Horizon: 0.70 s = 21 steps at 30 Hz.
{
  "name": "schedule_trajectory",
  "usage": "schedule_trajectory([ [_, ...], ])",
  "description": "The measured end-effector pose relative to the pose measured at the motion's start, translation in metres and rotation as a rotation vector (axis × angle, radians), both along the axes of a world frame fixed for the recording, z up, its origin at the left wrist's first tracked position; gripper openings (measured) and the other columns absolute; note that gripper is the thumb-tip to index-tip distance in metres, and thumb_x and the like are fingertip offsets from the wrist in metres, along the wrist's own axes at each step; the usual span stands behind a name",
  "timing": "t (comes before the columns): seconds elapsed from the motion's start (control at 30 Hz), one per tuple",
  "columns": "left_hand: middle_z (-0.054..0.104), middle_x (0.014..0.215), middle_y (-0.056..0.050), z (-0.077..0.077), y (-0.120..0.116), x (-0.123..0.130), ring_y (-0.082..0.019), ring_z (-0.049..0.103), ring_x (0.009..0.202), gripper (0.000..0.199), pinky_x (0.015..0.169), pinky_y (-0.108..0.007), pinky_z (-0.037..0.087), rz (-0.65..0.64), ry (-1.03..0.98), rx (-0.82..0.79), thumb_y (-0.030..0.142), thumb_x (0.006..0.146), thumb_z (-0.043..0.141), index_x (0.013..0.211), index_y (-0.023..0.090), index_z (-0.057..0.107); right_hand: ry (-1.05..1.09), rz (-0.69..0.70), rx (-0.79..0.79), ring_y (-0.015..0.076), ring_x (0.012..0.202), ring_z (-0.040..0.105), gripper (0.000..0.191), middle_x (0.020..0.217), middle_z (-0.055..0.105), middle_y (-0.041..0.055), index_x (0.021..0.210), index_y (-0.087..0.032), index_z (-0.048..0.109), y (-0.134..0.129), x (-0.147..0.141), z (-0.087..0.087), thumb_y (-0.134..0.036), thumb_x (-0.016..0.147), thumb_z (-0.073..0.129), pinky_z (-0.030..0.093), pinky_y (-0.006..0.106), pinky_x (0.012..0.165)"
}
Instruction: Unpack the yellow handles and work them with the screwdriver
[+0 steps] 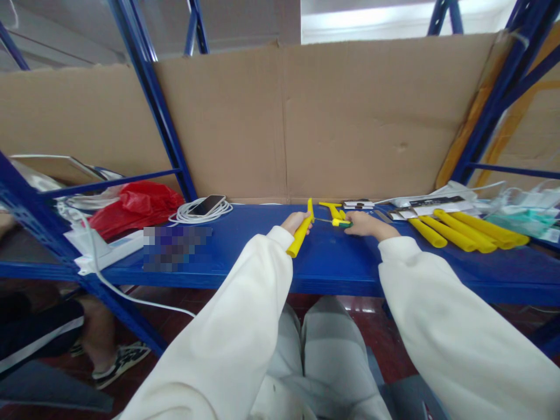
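Observation:
My left hand (296,222) is closed round a yellow T-shaped tool (299,238), its thick handle slanting down toward me and its narrow head pointing up. My right hand (362,224) grips a screwdriver (341,223) with a yellow and green handle. The thin shaft runs left to the head of the yellow tool; whether the tip touches it is too small to tell. Just behind the screwdriver, another yellow T-shaped tool (331,207) lies on the blue shelf (336,262), partly hidden by the screwdriver handle.
Several yellow-handled tools (464,233) lie in a row at the right, near white packets (437,201). Leftward are a coiled white cable (186,216) with a phone (210,205) on it and a red bag (140,204). Cardboard (350,116) walls the back; blue posts (164,116) frame it. A person's leg (98,326) shows lower left.

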<state>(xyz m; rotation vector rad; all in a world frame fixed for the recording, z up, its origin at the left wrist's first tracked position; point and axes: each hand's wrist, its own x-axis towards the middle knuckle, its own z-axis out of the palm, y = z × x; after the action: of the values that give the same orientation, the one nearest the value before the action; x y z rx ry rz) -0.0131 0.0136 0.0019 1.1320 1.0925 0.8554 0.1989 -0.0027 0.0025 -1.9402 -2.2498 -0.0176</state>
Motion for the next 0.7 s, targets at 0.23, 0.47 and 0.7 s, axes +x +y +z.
schedule_trajectory([
  [0.23,0.048,0.050,0.001,-0.0007,0.0004,-0.0005,-0.012,0.043,0.038,0.024,0.038,-0.020,0.035,0.020,0.041,0.015,0.023,0.101,0.040,0.085,0.015,0.056,0.019,0.048,-0.043,0.0209,0.082,0.069,0.021,0.097,0.075,0.0095,0.098,-0.014,0.072,-0.0020,-0.0004,0.0020,-0.017,0.081,0.060,0.046,0.024,0.068],
  [0.47,0.048,0.050,0.001,0.0027,-0.0041,0.0006,-0.011,0.042,0.039,0.026,0.038,-0.019,0.033,0.012,0.038,0.017,0.022,0.102,0.038,0.083,0.016,0.055,0.000,-0.028,0.014,0.0184,0.078,0.066,0.025,0.095,0.074,0.0085,0.101,-0.015,0.069,-0.0024,-0.0027,0.0017,-0.013,0.076,0.068,0.044,0.022,0.064],
  [0.7,0.048,0.050,0.001,0.0023,-0.0031,-0.0002,-0.011,0.043,0.038,0.024,0.038,-0.019,0.035,0.016,0.041,0.013,0.022,0.101,0.040,0.086,0.015,0.056,0.018,0.032,-0.022,0.0200,0.079,0.067,0.015,0.092,0.074,0.0081,0.094,-0.016,0.070,-0.0016,-0.0011,0.0027,-0.018,0.080,0.065,0.045,0.023,0.065],
])
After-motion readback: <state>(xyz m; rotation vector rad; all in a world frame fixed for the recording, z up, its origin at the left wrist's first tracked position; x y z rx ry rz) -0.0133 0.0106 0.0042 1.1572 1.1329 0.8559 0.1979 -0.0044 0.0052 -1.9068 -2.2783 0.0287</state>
